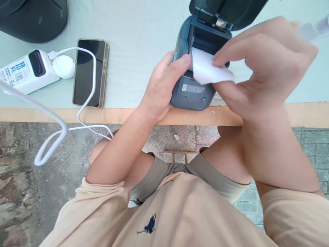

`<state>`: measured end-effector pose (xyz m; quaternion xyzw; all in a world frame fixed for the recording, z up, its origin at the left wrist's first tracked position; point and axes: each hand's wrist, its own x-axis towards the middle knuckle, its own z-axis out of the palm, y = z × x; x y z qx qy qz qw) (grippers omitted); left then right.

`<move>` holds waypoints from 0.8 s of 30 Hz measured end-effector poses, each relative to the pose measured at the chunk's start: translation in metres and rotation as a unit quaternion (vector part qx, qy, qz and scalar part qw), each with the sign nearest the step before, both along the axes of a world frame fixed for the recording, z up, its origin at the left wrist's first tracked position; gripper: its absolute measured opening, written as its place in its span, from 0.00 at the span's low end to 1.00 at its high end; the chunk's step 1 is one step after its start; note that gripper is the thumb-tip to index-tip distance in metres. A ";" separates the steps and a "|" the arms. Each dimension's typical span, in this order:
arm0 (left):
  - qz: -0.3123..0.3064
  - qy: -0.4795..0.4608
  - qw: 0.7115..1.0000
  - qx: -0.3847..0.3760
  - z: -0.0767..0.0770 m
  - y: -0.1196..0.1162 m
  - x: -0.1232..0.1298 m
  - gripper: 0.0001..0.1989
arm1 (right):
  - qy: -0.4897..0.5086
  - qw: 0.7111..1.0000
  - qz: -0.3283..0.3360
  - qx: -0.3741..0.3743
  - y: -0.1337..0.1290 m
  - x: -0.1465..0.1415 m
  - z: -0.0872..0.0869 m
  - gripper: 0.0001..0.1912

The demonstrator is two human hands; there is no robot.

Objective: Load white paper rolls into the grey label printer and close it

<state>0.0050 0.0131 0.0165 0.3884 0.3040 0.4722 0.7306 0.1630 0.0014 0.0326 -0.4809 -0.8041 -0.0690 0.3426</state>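
Observation:
A dark grey label printer (pixel 192 94) rests at the table's front edge with its black lid (pixel 233 12) swung up. My left hand (pixel 167 77) grips the printer's left side, its thumb near the paper. Out of the printer's compartment comes white paper (pixel 205 67), its loose end curling over the front rim. My right hand (pixel 267 61) pinches that paper between thumb and fingers. Whether a full roll sits below the paper is hidden by the paper and my fingers. A power button shows on the printer's front.
On the left of the table (pixel 138 37) lie a phone (pixel 88 73) and a white power strip (pixel 25 73) with a plugged-in charger (pixel 64 67). A white cable (pixel 94 75) loops over the edge. A black rounded object (pixel 33 20) stands at the back left.

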 end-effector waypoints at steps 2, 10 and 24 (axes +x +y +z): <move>0.013 -0.023 1.000 -0.014 0.002 0.000 0.000 0.06 | -0.003 0.999 0.036 0.003 -0.004 -0.003 -0.003 0.07; 0.018 0.008 1.000 0.010 -0.001 0.002 -0.002 0.14 | 0.061 0.997 0.034 -0.033 -0.012 -0.007 -0.009 0.06; 0.008 -0.001 1.000 0.020 -0.003 0.003 -0.004 0.18 | 0.139 0.956 0.028 -0.257 -0.017 -0.011 0.013 0.35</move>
